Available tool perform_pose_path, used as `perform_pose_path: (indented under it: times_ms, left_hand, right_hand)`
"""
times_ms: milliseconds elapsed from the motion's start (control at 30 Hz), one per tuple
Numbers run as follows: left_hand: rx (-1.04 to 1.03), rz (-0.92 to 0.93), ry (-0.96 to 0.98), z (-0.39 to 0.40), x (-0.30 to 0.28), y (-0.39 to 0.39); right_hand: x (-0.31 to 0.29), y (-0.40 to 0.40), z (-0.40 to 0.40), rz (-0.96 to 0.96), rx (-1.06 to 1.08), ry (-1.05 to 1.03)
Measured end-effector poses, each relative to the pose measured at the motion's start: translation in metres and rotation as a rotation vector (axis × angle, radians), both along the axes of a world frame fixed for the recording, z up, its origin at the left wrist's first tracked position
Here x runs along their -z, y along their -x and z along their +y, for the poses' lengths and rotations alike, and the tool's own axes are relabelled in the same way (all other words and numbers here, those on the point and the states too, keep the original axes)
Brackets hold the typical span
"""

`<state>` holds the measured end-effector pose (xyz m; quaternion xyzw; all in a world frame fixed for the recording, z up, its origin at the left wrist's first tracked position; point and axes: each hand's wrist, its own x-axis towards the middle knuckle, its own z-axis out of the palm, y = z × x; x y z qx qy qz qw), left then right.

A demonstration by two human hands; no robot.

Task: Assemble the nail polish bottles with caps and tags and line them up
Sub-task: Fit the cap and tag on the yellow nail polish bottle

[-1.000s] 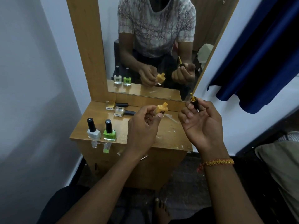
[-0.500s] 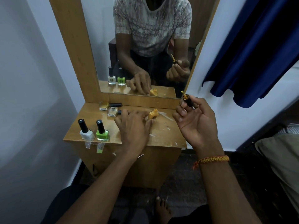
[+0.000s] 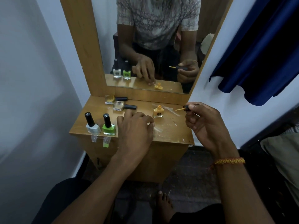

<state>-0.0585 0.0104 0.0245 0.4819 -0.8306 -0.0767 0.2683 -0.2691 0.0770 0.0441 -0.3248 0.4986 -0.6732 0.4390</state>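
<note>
An open yellow nail polish bottle [image 3: 158, 112] stands upright on the wooden dresser top [image 3: 171, 135], right of centre. My right hand [image 3: 203, 126] holds its black cap [image 3: 187, 107] beside the bottle, with the yellow-tipped brush pointing left at the bottle. My left hand [image 3: 135, 128] hovers low over the top, left of the bottle, and its fingertips pinch a clear plastic tag [image 3: 157, 129] that lies flat. A pale blue bottle [image 3: 93, 126] and a green bottle [image 3: 109, 129] stand capped at the front edge, with clear tags hanging below them.
Two capped bottles lie on their sides at the back, one gold [image 3: 110, 98] and one beige [image 3: 119, 106]. Another clear tag [image 3: 168, 109] lies behind the yellow bottle. A tall mirror [image 3: 153, 46] rises behind the top. A blue curtain [image 3: 258, 46] hangs right. My foot [image 3: 163, 206] is below.
My left hand has set the yellow bottle down on the dresser top, let go of it and moved left to the clear tag. My right hand has turned the brush level.
</note>
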Motion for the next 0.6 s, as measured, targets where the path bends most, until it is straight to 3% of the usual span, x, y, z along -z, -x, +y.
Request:
perform_pose_path:
  times_ms: [300,467,600]
  left_hand:
    - [-0.003,-0.055,0.008,-0.007,0.000,-0.003]
    - [0.010,-0.084,-0.034,-0.006,0.000,-0.010]
    - [0.042,-0.144,-0.048,-0.004,0.000,-0.015]
  right_hand:
    - [0.005,-0.010,0.000,0.135,-0.058,-0.132]
    - [0.005,-0.013,0.003,0.476,-0.100,-0.163]
    - [0.001,-0.014,0.005,0.643,-0.167,-0.123]
